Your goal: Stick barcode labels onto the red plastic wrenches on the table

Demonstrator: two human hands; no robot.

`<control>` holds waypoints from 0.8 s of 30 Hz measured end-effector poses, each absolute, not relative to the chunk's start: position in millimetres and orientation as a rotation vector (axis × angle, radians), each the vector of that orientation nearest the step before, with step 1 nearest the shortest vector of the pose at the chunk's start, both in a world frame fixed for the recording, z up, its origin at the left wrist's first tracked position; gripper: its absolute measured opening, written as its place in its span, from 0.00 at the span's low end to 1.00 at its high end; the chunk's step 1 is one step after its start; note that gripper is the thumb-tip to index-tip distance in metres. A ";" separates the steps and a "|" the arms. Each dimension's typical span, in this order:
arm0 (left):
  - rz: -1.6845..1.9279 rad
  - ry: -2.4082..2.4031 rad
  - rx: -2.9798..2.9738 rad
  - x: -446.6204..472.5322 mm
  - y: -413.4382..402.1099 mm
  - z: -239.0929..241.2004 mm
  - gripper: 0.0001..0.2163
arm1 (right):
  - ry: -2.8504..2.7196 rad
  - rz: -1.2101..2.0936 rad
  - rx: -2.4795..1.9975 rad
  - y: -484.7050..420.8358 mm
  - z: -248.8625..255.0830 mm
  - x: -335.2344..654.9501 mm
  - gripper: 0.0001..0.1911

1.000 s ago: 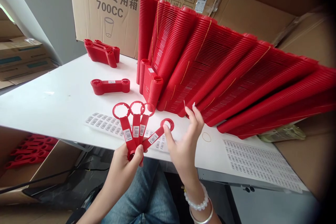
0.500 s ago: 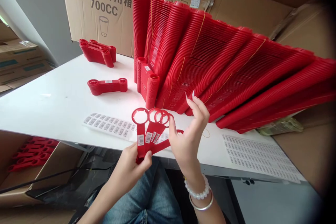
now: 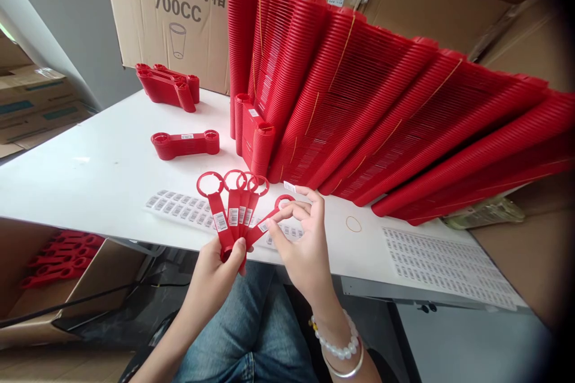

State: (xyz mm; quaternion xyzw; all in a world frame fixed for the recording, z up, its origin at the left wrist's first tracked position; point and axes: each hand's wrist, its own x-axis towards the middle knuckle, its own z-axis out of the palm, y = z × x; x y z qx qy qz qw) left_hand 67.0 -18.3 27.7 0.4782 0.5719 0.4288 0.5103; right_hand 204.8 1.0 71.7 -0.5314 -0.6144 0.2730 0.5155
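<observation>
My left hand (image 3: 220, 269) is closed on the lower ends of several flat red plastic cup carriers (image 3: 238, 215), spread like a fan. Ring-shaped ends point up and away, and white barcode labels show on their strips. My right hand (image 3: 305, 245) is at the rightmost carrier of the fan, its thumb and a fingertip pinched at the barcode label (image 3: 264, 225) on that strip. Another small barcode label (image 3: 290, 186) clings to the tip of a raised finger of this hand. Behind the fan lies a barcode label sheet (image 3: 179, 206), partly covered.
Tall stacks of red carriers (image 3: 296, 84), some with rubber bands, lean along the table's back right. Smaller stacks (image 3: 186, 145) stand at the left. A second label sheet (image 3: 449, 263) and a rubber band (image 3: 353, 224) lie at right. An open carton (image 3: 85, 287) holds loose carriers.
My left hand and the fan have shifted left, with the carriers spread wider. My right hand has come down from its raised pose onto the rightmost carrier's strip.
</observation>
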 end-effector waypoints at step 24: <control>1.103 1.366 1.166 72.4 -22.1 30.3 0.14 | -1.692 -0.105 -1.503 2.6 49.3 199.5 0.39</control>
